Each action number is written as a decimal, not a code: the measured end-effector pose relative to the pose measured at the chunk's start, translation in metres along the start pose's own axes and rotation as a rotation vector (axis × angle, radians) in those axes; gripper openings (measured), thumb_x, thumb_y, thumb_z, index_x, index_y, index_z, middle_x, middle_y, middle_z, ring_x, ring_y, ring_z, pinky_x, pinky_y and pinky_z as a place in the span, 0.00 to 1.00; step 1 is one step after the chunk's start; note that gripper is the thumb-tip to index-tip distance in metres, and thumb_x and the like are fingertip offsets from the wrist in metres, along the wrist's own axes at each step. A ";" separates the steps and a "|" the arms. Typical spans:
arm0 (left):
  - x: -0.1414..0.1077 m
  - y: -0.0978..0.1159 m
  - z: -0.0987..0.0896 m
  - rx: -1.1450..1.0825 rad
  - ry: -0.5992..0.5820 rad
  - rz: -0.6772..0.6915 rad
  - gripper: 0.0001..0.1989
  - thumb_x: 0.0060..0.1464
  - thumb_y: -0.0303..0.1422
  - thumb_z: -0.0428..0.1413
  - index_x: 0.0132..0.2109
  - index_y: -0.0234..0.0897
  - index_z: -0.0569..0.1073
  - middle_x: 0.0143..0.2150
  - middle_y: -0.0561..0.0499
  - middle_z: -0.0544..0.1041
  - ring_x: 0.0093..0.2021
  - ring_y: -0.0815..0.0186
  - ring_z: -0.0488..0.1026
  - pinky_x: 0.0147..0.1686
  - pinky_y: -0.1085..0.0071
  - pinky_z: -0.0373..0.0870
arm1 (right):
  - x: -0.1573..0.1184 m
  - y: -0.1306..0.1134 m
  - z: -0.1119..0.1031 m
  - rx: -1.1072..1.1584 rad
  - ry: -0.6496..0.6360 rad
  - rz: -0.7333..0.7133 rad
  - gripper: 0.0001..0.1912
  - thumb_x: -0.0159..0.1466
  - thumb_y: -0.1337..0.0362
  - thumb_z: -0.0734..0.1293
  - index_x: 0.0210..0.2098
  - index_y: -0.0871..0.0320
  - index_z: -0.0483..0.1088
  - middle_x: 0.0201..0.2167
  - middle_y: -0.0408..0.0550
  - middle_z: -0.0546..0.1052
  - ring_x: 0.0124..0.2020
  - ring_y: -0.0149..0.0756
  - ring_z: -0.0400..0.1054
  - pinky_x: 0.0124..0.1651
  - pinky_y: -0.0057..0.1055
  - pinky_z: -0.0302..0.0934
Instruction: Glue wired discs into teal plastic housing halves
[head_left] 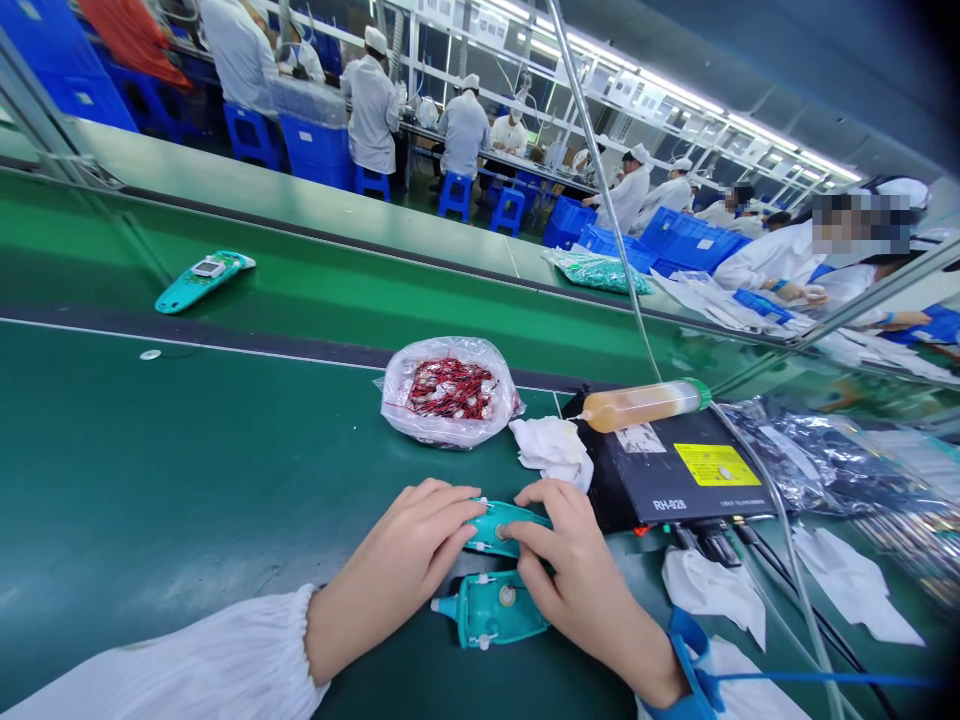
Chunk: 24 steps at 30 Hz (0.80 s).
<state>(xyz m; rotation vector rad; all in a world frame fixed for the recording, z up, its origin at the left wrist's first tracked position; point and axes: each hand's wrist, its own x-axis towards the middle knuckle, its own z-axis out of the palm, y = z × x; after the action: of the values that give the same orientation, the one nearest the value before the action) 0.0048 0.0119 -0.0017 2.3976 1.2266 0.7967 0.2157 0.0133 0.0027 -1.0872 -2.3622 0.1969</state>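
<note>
My left hand [416, 535] grips the left end of a teal plastic casing half [491, 522], its fingers along the rim. From the other side my right hand [566, 550] holds the same casing, one fingertip pressed on a small round disc inside it. Just below lies a second teal casing half [495, 625], open side up, with a round disc [508, 596] in it and a narrow tip pointing left. The right hand partly covers its right end. Beyond my hands stands a clear plastic bag [397, 405] of red-and-black wires with small discs [454, 388].
A black RH-928 box [637, 480] stands at right, with an amber-filled syringe [637, 405] on top. White tissues [551, 447] and cables [780, 560] surround it. A teal device [202, 280] lies on the green belt [315, 285]. Co-workers sit and stand beyond.
</note>
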 end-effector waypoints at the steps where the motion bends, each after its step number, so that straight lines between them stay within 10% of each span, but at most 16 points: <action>1: 0.000 0.000 0.000 -0.001 -0.004 -0.002 0.14 0.65 0.29 0.43 0.50 0.40 0.72 0.51 0.49 0.77 0.50 0.61 0.72 0.47 0.62 0.69 | 0.000 -0.001 0.000 0.003 0.000 -0.001 0.14 0.60 0.75 0.58 0.37 0.57 0.72 0.40 0.52 0.66 0.43 0.43 0.60 0.44 0.44 0.59; 24: -0.014 0.014 -0.010 0.001 -0.004 -0.081 0.08 0.60 0.33 0.52 0.46 0.45 0.72 0.61 0.47 0.64 0.55 0.56 0.68 0.50 0.60 0.72 | -0.003 0.001 -0.007 0.006 0.112 0.045 0.11 0.60 0.74 0.59 0.35 0.57 0.71 0.48 0.55 0.65 0.50 0.48 0.59 0.49 0.49 0.61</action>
<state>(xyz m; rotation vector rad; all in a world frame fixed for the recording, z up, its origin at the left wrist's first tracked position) 0.0007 -0.0069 0.0093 2.3326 1.3143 0.7664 0.2216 0.0108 0.0067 -1.1195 -2.2390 0.1548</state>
